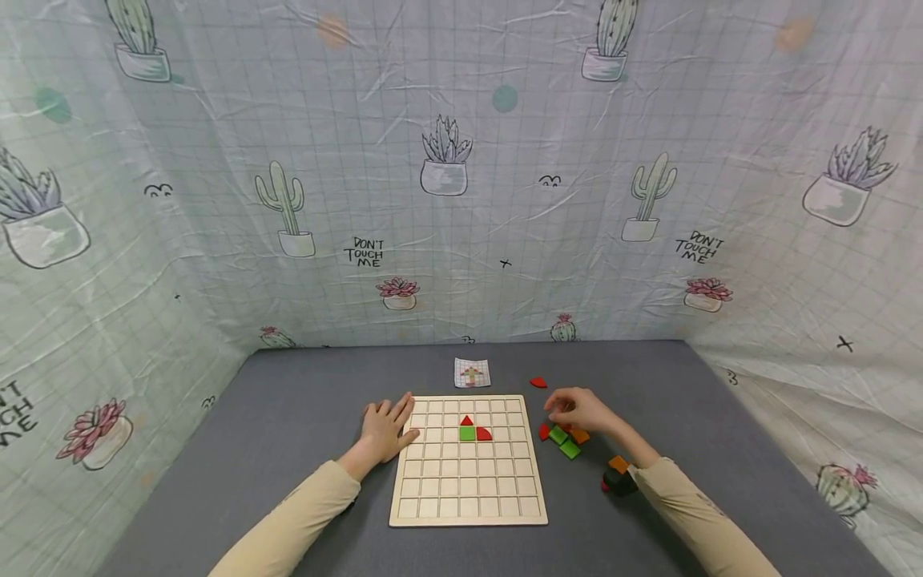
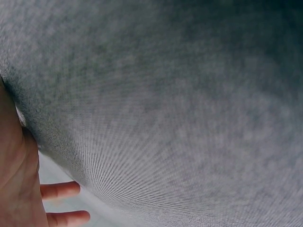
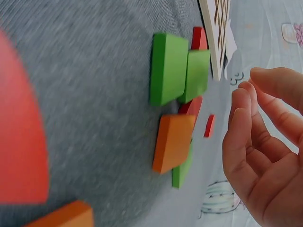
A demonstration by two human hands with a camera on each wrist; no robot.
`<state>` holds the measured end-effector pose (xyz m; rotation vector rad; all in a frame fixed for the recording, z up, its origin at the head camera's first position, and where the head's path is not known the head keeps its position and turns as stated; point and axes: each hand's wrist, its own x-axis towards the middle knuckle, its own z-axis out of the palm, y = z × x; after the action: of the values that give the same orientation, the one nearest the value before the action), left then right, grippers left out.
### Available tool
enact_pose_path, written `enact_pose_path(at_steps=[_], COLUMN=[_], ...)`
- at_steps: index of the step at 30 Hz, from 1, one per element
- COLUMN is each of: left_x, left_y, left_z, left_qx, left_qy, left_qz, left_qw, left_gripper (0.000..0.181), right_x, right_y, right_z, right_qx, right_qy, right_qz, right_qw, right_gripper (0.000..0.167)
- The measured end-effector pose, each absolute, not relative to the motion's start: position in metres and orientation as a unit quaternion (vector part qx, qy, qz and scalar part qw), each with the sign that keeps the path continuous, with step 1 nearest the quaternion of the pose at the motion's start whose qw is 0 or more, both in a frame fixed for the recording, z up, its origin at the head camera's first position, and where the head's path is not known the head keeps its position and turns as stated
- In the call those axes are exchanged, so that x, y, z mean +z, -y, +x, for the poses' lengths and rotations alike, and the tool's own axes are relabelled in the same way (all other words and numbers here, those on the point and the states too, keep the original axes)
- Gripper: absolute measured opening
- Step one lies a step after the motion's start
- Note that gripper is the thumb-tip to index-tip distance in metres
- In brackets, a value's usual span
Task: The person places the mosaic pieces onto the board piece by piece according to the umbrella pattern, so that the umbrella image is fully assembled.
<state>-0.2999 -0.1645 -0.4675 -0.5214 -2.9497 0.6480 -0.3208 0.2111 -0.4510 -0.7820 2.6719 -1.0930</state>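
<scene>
- Left hand rests at the left edge of the wooden grid board, near its far left corner, fingers spread and thumb out, with nothing gripped.
- Right hand hovers over loose pieces just off the board's right edge, fingers bent and tips brought close together; whether they pinch anything cannot be told (no piece shows between them).
- On the board, toward the far edge, a red triangle sits directly beyond a green square, with a red quarter-circle on the square's right.
- Under the right hand lie green blocks, an orange block and a red piece; another orange block lies by the right wrist.
- Past the board's far right corner is a lone red piece.
- Beyond the far edge lies a pattern card, on the grey surface.
</scene>
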Motion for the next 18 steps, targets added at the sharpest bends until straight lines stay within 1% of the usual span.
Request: enact_pose_path(at_steps=[10, 18], left_x=[-0.469, -0.472], left_y=[0.165, 0.165], left_z=[-0.301, -0.304], left_qx=[0.212, 0.216], left_qy=[0.961, 0.961], left_qz=[-0.171, -0.169], left_qw=[0.042, 0.040], left_gripper=[0.062, 0.063], right_x=[-0.455, -0.461], right_y=[-0.228, -0.237], right_z=[-0.322, -0.324], right_qx=[-0.355, -0.359], right_qy=[-0.898, -0.897], right_qz=[-0.249, -0.246], right_qw=[0.073, 0.081], right_gripper=[0.016, 0.019])
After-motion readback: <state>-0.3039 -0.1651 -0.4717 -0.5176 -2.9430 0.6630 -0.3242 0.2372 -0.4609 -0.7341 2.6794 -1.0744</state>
